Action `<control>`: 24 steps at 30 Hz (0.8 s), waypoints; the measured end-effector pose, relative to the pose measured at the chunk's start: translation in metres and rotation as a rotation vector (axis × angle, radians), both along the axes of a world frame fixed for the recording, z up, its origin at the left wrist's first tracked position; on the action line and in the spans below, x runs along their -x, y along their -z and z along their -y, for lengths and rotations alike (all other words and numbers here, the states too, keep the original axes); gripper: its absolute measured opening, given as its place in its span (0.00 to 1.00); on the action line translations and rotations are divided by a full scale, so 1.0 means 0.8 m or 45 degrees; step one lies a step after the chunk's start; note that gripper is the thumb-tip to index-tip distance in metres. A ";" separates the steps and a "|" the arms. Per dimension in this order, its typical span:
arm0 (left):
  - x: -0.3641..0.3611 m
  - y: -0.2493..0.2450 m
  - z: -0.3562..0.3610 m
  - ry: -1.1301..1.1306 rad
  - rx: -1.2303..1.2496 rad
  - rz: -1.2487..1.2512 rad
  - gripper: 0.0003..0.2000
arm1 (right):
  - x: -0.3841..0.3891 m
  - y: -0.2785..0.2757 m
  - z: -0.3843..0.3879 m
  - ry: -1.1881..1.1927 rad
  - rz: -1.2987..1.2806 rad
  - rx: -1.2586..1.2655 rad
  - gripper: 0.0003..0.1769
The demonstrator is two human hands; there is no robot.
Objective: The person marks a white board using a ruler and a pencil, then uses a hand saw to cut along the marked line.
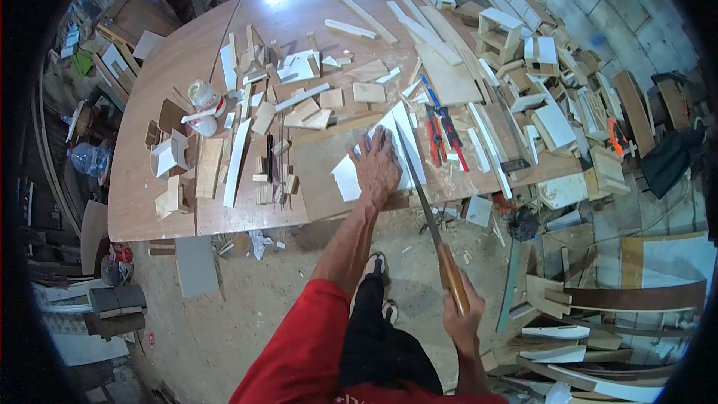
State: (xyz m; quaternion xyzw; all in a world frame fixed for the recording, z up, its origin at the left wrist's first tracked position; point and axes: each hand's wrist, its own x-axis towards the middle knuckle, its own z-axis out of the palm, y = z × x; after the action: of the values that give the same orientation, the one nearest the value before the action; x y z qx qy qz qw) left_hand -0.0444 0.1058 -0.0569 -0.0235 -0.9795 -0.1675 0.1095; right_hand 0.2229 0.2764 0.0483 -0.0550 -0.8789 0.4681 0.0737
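My left hand (379, 166) lies flat, fingers stretched, on a white-faced board (348, 182) near the table's front edge. In my right hand (464, 313) is the wooden handle of a handsaw (426, 206), my fingers wrapped round it in front of the table. The saw's long narrow blade reaches up and away over the board, along a line to the right of my left hand. Part of the white board shows on each side of the blade. Beneath it lies a brown flat panel (318, 179).
Red-handled pliers (434, 138) and a blue-and-red tool (449, 131) lie right of the board. Wood offcuts (307, 114) and a glue jar (206, 97) are to the left. Long strips (359, 15) lie farther back. White-faced blocks (553, 120) are piled at the right.
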 end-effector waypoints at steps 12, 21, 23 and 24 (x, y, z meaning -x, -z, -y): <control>0.003 -0.003 -0.001 -0.003 -0.008 -0.018 0.29 | -0.026 -0.011 -0.004 -0.020 0.018 0.049 0.27; 0.005 -0.004 -0.001 -0.015 0.025 -0.027 0.27 | -0.025 -0.006 -0.010 -0.046 -0.067 -0.050 0.28; -0.002 -0.003 0.000 -0.008 0.029 0.006 0.27 | -0.034 -0.008 -0.011 -0.027 -0.090 -0.081 0.28; 0.002 -0.008 0.000 -0.002 0.036 0.004 0.27 | -0.006 -0.013 -0.003 0.007 0.072 0.000 0.28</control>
State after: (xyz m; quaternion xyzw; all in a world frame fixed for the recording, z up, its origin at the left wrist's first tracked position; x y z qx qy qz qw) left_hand -0.0463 0.1061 -0.0501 -0.0240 -0.9819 -0.1537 0.1077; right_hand 0.2278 0.2789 0.0588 -0.0707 -0.8804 0.4662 0.0502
